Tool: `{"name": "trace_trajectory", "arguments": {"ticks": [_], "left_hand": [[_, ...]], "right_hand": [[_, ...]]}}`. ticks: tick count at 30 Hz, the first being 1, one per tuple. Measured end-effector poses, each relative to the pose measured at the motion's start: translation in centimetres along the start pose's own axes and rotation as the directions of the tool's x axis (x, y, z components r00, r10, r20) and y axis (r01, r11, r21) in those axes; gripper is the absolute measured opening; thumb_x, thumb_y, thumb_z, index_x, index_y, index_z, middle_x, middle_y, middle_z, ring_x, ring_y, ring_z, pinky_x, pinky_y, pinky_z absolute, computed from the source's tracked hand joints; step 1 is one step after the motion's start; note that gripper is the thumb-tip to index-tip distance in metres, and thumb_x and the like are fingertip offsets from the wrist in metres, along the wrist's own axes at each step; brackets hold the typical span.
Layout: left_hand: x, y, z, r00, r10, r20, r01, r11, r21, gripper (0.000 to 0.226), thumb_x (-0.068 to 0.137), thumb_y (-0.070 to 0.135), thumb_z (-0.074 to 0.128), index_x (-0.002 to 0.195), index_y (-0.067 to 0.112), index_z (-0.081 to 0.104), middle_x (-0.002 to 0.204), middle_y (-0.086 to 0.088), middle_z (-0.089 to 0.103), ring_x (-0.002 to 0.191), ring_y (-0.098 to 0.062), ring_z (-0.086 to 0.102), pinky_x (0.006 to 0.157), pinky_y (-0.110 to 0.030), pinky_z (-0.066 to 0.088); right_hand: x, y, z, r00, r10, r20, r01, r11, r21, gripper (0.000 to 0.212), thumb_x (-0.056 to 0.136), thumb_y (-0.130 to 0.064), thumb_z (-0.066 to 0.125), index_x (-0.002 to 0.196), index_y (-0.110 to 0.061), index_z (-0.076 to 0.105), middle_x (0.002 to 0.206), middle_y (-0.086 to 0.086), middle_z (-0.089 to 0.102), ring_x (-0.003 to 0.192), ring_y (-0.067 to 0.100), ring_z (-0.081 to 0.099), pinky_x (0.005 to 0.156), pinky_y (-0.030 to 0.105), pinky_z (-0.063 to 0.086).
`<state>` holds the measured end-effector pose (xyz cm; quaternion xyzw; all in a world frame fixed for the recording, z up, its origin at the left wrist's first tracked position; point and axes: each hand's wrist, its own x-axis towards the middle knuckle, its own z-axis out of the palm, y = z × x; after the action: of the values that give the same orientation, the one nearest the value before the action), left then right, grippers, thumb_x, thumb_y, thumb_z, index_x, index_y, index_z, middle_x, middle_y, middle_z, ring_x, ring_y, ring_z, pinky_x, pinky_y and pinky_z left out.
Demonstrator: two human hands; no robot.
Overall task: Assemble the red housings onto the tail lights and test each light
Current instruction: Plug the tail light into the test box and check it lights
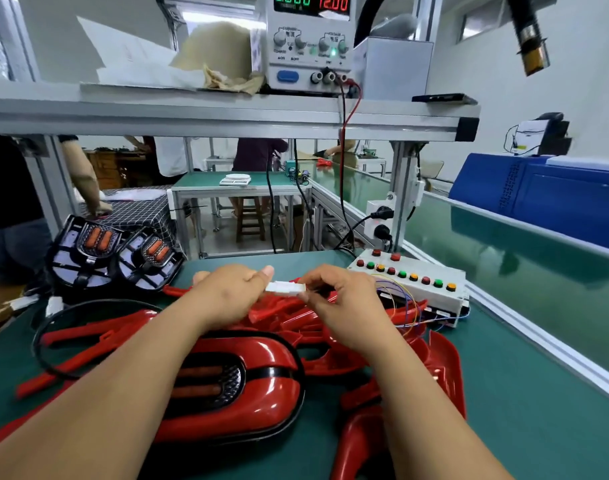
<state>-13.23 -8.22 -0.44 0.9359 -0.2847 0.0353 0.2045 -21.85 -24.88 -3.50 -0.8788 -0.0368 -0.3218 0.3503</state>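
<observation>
My left hand (226, 296) and right hand (344, 299) each pinch one end of white connector (285, 287). Housed tail light (233, 386) lies beneath my forearms. Testing step, I judge. Next: seat plug squarely, then press buttons on test box (410, 282), right of right hand.

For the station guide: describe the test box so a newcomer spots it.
Start at the green table. At its far right, past the red housings, sits a white box. It alone has red, green and yellow buttons on top.
</observation>
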Motion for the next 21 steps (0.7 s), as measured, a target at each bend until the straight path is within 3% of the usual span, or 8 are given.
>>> {"name": "trace_trajectory", "arguments": {"ticks": [3,6,9,11,15,19,21], "left_hand": [[-0.21,0.14,0.05,1.0,-0.009,0.009,0.01,0.989,-0.148,0.058,0.104,0.046,0.029,0.056,0.017,0.041,0.055,0.008,0.045,0.064,-0.014,0.043,0.09,-0.037,0.032],[-0.29,0.31,0.04,0.998,-0.046,0.032,0.052,0.97,-0.239,0.058,0.104,0.046,0.033,0.055,0.018,0.043,0.054,0.007,0.043,0.062,-0.017,0.038,0.101,-0.046,0.036],[-0.17,0.43,0.12,0.994,-0.07,0.087,0.09,0.964,-0.251,0.056,0.104,0.048,0.033,0.057,0.019,0.044,0.057,0.005,0.044,0.065,-0.018,0.039,0.104,-0.049,0.035],[-0.01,0.41,0.3,0.991,-0.067,0.117,0.095,0.963,-0.253,0.055,0.103,0.049,0.033,0.059,0.019,0.045,0.056,0.005,0.044,0.06,-0.018,0.039,0.091,-0.044,0.038],[0.17,0.46,0.61,0.989,-0.014,0.148,0.068,0.93,-0.362,0.051,0.104,0.045,0.035,0.059,0.021,0.039,0.051,0.008,0.034,0.048,-0.013,0.028,0.06,-0.032,0.025],[0.12,0.54,0.83,0.988,0.032,0.15,0.035,0.905,-0.424,0.05,0.105,0.041,0.033,0.058,0.022,0.034,0.046,0.011,0.027,0.043,-0.01,0.021,0.052,-0.031,0.02],[0.23,0.5,0.83,0.988,0.032,0.149,0.037,0.899,-0.437,0.051,0.105,0.042,0.033,0.058,0.022,0.033,0.045,0.012,0.027,0.042,-0.009,0.02,0.051,-0.03,0.02]], "right_hand": [[-0.02,0.01,-0.03,1.0,0.006,-0.006,-0.006,1.0,0.021,0.013,0.084,-0.02,0.074,0.082,-0.032,0.068,0.068,-0.03,0.056,0.077,0.003,0.058,0.095,0.054,0.042],[-0.01,0.14,-0.05,1.0,0.012,0.001,-0.012,1.0,0.027,0.006,0.083,-0.019,0.074,0.087,-0.023,0.074,0.07,-0.026,0.059,0.08,0.006,0.061,0.097,0.054,0.041],[-0.05,0.27,-0.14,1.0,0.011,0.011,-0.012,1.0,0.021,0.006,0.083,-0.019,0.075,0.089,-0.021,0.075,0.073,-0.023,0.061,0.083,0.009,0.063,0.097,0.053,0.041],[-0.09,0.28,-0.15,1.0,0.01,0.001,-0.01,0.999,0.037,0.005,0.083,-0.02,0.075,0.088,-0.02,0.075,0.073,-0.023,0.061,0.083,0.01,0.064,0.097,0.053,0.041],[-0.12,0.34,0.12,1.0,0.016,-0.007,-0.016,0.997,0.076,0.007,0.083,-0.019,0.075,0.09,-0.02,0.075,0.078,-0.018,0.067,0.082,0.009,0.065,0.097,0.053,0.041],[-0.09,0.56,-0.1,0.997,0.08,0.001,-0.08,0.994,0.072,0.027,0.084,-0.027,0.075,0.11,-0.026,0.071,0.089,-0.022,0.065,0.099,0.005,0.063,0.107,0.045,0.034],[-0.02,0.97,-0.35,0.995,0.103,-0.002,-0.102,0.991,-0.084,0.026,0.086,-0.037,0.071,0.11,-0.03,0.068,0.097,-0.019,0.065,0.106,0.003,0.057,0.11,0.037,0.022]]}}
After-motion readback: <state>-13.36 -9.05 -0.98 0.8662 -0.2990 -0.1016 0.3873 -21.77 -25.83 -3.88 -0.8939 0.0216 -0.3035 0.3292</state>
